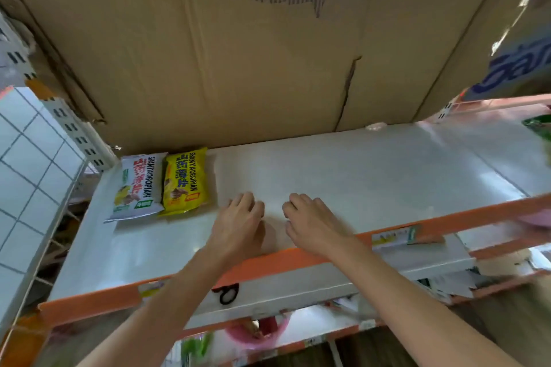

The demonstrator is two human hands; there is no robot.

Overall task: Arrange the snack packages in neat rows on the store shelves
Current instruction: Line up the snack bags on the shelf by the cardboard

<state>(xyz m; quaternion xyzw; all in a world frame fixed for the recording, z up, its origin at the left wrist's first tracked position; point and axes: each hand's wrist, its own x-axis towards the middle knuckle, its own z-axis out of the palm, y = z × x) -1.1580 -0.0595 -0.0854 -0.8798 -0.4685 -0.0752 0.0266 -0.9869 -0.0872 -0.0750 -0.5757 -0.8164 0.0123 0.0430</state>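
Observation:
Two snack packages lie flat side by side at the back left of the white shelf (357,176): a white one (135,186) on the left and a yellow one (185,180) touching its right edge. My left hand (238,220) hovers palm down just right of the yellow package, fingers loosely curled, holding nothing. My right hand (310,220) is beside it over the shelf's middle, also palm down, loosely curled and holding nothing.
A torn cardboard sheet (238,53) forms the back wall. The shelf has an orange front lip (283,256) with price labels (393,237). A lower shelf (298,289) holds scissors (228,295). A tiled wall (24,173) stands left. More goods sit at the far right.

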